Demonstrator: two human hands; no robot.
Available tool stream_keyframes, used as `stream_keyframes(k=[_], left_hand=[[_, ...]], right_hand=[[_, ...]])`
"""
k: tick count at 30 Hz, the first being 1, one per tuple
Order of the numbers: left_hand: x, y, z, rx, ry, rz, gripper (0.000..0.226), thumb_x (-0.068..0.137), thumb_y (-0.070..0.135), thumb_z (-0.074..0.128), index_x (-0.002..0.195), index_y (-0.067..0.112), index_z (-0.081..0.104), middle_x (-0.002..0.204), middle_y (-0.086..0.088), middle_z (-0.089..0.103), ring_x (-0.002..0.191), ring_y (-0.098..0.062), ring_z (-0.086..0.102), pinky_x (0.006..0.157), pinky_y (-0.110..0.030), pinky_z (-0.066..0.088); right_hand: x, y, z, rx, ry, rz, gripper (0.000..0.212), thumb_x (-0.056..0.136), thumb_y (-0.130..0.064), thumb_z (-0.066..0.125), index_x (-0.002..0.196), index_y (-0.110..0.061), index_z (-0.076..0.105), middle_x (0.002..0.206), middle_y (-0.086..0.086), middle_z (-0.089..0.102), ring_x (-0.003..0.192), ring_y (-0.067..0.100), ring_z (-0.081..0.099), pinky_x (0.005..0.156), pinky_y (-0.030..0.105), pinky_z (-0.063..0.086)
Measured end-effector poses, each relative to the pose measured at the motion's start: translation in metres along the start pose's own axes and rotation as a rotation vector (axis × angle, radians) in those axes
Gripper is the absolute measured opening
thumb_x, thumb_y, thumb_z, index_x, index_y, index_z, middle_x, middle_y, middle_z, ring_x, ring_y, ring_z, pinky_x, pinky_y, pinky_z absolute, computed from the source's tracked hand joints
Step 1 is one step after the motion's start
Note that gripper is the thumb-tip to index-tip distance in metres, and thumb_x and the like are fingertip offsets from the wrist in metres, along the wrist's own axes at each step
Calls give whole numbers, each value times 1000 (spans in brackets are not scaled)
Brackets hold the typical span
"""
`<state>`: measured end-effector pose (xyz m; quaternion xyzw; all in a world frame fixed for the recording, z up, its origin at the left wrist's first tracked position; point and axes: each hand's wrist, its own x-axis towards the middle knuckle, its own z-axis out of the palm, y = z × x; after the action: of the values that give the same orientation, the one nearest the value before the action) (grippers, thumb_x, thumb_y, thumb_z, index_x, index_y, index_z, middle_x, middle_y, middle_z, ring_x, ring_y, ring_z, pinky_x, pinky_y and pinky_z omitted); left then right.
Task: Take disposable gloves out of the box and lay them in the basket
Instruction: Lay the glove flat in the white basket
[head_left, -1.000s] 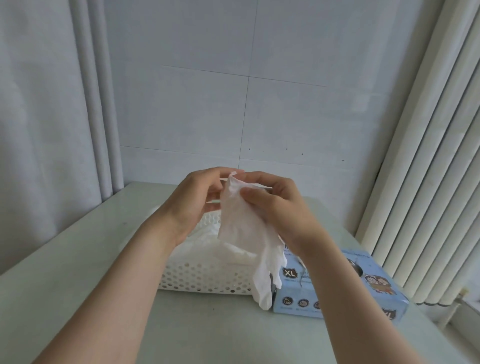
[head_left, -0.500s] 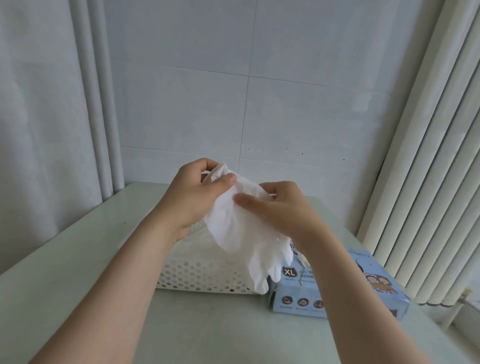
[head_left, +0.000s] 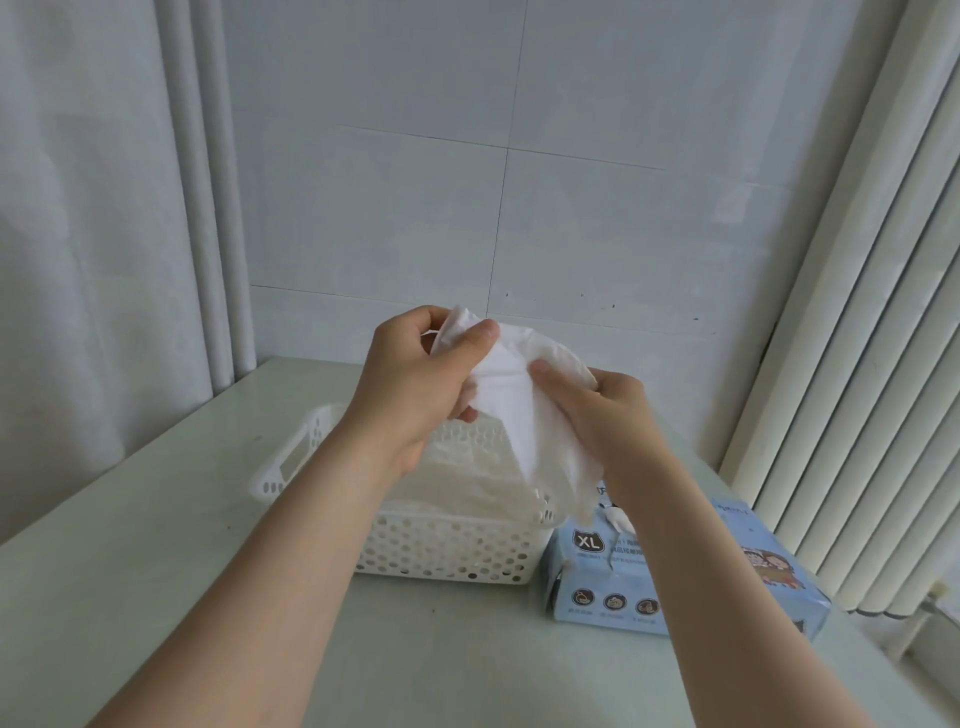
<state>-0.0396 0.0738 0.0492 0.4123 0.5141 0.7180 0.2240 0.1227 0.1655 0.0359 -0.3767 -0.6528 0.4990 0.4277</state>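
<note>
A white disposable glove (head_left: 524, 410) hangs in the air between both hands, above the right end of the basket. My left hand (head_left: 415, 384) pinches its upper left edge between thumb and fingers. My right hand (head_left: 597, 415) pinches its right edge. The white perforated basket (head_left: 447, 551) sits on the table below, with a pile of white gloves (head_left: 457, 478) inside. The light blue glove box (head_left: 675, 571), marked XL, lies to the right of the basket, and a bit of white glove pokes out of its top opening. My right forearm covers part of the box.
The pale table (head_left: 156, 597) runs to a tiled wall at the back. A white curtain (head_left: 93, 234) hangs on the left. Ribbed radiator pipes (head_left: 857, 389) stand at the right, close to the box.
Both hands have spread the glove wider and shifted it left and lower, toward the basket. The glove's dangling fingers have risen from in front of the box to the basket's right rim.
</note>
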Motion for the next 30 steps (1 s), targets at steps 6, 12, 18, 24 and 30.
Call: stream_keyframes(k=[6,12,18,24,30], left_hand=[[-2,-3,-6,182,40,14,24,97,29,74,99,7,68,78,-21,69,48,-23,56,44,-27,48],[6,-26,-41,686,128,0,26,100,28,67,93,4,60,78,-14,71,40,-22,66,43,-38,57],[12,-45,-69,1030,145,-28,19,105,30,59,102,12,53,97,-9,61,62,-31,71,43,-33,55],[14,-56,-76,1226,122,-111,22,106,27,58,101,11,44,109,-12,62,82,-36,65,68,-41,54],[10,-51,-74,1350,126,-155,30,104,28,65,105,11,40,105,-14,60,90,-35,57,70,-40,43]], right_hand=[[4,2,-5,-134,51,-19,25,88,-38,84,88,-13,80,75,-2,79,59,11,71,51,19,49],[23,25,29,-509,16,-158,38,93,-41,74,78,-6,70,64,9,67,59,23,59,55,28,43],[36,37,69,-957,-131,-224,39,99,-43,67,85,-7,67,74,5,61,76,33,64,55,32,43],[32,31,77,-1169,-27,-233,30,92,-42,74,99,-14,65,91,3,63,81,28,67,65,33,49],[26,30,74,-975,-57,-447,22,94,-15,68,113,-25,65,102,-5,61,94,19,61,77,33,49]])
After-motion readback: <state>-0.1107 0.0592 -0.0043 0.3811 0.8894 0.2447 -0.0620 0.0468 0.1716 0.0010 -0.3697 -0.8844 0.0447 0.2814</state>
